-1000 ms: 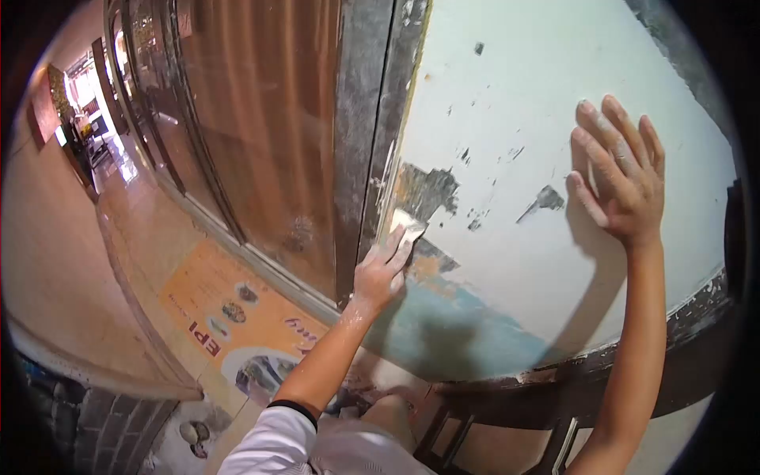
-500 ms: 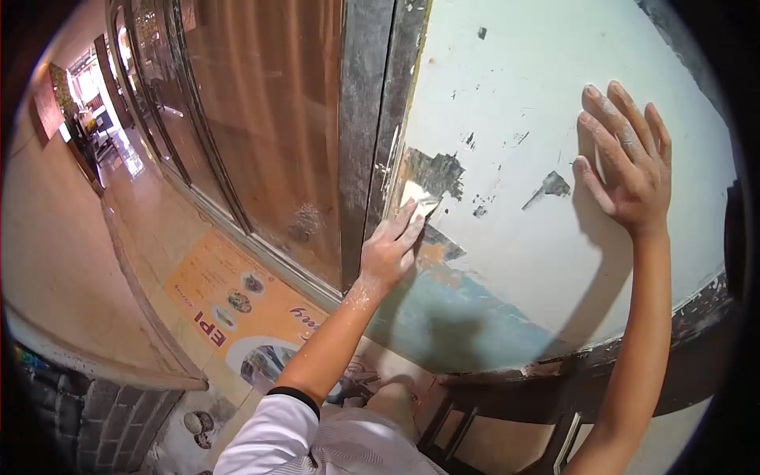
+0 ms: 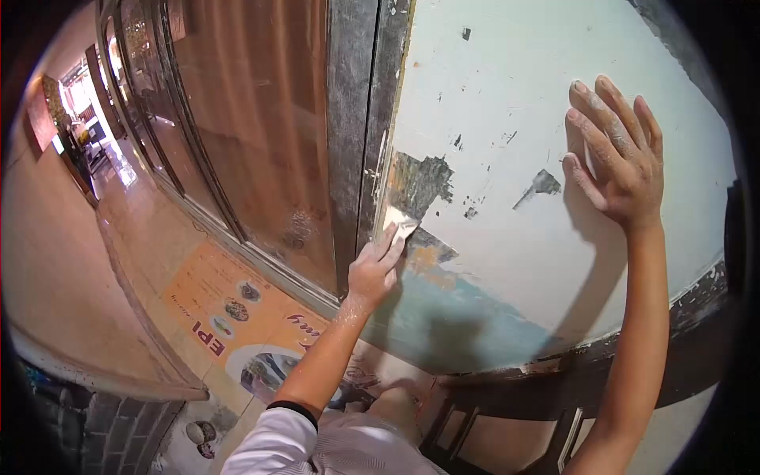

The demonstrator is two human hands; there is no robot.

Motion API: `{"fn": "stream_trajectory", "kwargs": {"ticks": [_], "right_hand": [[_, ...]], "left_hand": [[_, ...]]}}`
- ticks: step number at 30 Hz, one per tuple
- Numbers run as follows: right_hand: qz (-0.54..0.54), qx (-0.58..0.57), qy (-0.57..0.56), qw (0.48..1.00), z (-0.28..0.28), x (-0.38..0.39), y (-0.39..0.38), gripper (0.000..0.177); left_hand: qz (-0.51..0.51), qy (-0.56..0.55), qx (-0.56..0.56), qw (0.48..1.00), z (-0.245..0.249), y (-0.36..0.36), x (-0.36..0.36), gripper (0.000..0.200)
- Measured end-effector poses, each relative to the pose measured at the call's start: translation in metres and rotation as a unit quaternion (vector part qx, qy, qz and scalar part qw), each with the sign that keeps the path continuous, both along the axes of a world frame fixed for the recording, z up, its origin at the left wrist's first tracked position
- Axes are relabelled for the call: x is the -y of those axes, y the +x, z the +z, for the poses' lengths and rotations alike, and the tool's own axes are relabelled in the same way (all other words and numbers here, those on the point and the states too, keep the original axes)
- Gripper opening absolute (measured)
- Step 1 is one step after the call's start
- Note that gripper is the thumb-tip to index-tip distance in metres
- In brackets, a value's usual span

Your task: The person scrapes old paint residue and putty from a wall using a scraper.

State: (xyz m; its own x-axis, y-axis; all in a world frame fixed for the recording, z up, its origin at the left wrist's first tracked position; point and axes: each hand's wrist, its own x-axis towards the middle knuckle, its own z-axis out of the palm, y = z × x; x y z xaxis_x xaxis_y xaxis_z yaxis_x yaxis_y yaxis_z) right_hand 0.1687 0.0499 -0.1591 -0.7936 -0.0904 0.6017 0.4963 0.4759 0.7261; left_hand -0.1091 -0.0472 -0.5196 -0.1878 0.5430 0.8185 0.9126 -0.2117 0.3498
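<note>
My left hand (image 3: 372, 269) is closed around a small pale flat piece (image 3: 400, 221), its fingers pressing it to the wall. That piece lies at the lower edge of a dark bare patch (image 3: 422, 184), close to the door frame; whether it is a scraper blade or folded sandpaper I cannot tell. Fingers stretched out, my right hand (image 3: 621, 162) rests against the white painted wall (image 3: 507, 103) higher up on the right. White dust coats both hands. Between them, smaller chips of paint are gone from the wall, one of them a grey wedge-shaped spot (image 3: 546, 183).
A dark weathered frame (image 3: 348, 119) and a brown sliding glass door (image 3: 245, 103) stand to the left. An orange printed banner (image 3: 194, 297) covers part of the tiled floor. Dark wooden slats (image 3: 467, 431) are below the wall, and grey blocks (image 3: 119, 427) are at lower left.
My left hand has moved down and a little left along the patch with the pale piece. My right hand stays flat on the wall; the whole view has shifted slightly.
</note>
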Motion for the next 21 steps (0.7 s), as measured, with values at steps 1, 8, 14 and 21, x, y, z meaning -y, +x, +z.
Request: {"fn": "stream_trajectory", "kwargs": {"ticks": [1,8,14,21], "right_hand": [[0.0,0.001,0.0,1.0,0.0,0.0,-0.001,0.043],[0.002,0.004,0.001,1.0,0.0,-0.002,0.002,0.042],[0.003,0.003,-0.001,1.0,0.0,0.001,-0.001,0.042],[0.001,0.004,0.003,1.0,0.002,0.002,-0.001,0.043]], "left_hand": [[-0.007,0.014,0.001,1.0,-0.006,0.001,0.001,0.06],[-0.023,0.006,0.02,1.0,0.016,0.01,-0.002,0.055],[-0.023,0.003,0.019,1.0,0.017,0.009,-0.004,0.059],[-0.013,0.041,0.017,0.999,0.018,0.01,-0.006,0.058]]}}
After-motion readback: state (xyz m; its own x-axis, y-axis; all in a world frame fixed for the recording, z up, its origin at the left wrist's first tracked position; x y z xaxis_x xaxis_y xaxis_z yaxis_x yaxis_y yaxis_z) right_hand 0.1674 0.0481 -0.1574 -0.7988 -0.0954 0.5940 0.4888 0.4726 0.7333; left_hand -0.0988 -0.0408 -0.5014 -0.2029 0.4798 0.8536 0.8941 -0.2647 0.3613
